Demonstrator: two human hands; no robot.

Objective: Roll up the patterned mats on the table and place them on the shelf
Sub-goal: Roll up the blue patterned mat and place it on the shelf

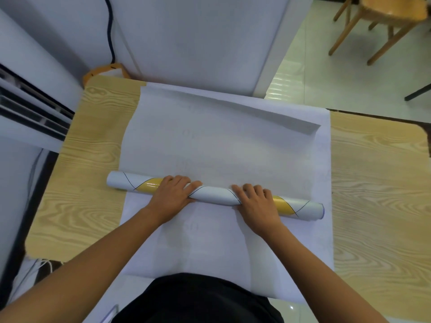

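A partly rolled mat forms a long white roll point(214, 195) with yellow patches and thin dark curved lines. It lies across the counter point(373, 183) from side to side, its left end a little farther from the person than its right. Both hands sit on top of it near the middle: the left hand point(173, 194) and the right hand point(257, 202), each with fingers curled over the far side and the thumb on the near side, equally close. The unrolled part of the mat point(221, 145) stretches away beyond the hands, white side up, its far edge curling upward, so rolling would go forward. A second white sheet point(210, 241) lies beneath, reaching toward the person. The counter is pale wood grain. Beyond are a tiled floor point(326, 66), a wooden chair point(384, 17) and a black cable point(110, 31). No shelf is in view.
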